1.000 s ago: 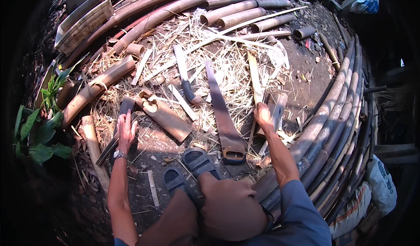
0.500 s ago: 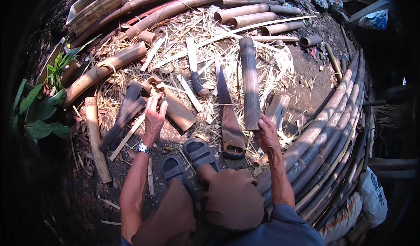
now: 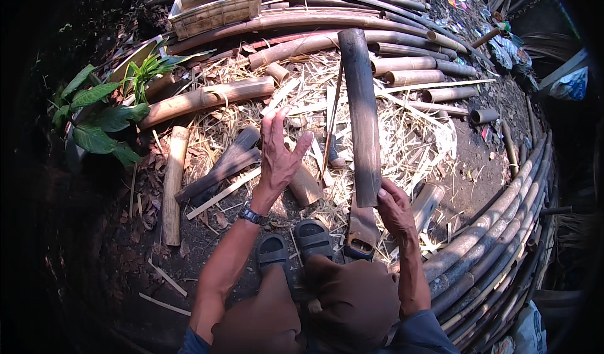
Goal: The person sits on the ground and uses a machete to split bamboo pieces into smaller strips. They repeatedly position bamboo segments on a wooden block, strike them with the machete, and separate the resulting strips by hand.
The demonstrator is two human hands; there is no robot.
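Observation:
In my right hand is the lower end of a dark bamboo tube, the fingers closed at its right side. The tube points away from me, tilted slightly left. A thin dark strip runs along its left side; whether it is joined to the tube, I cannot tell. My left hand is raised and empty, its fingers spread, left of the tube. Under that hand lies a short brown bamboo piece, partly covered. A handsaw lies near my feet, its blade mostly hidden behind the tube.
Dark split bamboo pieces and a pale bamboo length lie at left. Long bamboo poles curve along the right; more lie at the back beside a cream plastic crate. Shavings cover the ground. A leafy plant stands left.
My left hand has lifted off the short bamboo piece and its fingers have spread. My right hand keeps hold of the bamboo tube. The whole view has shifted to the left.

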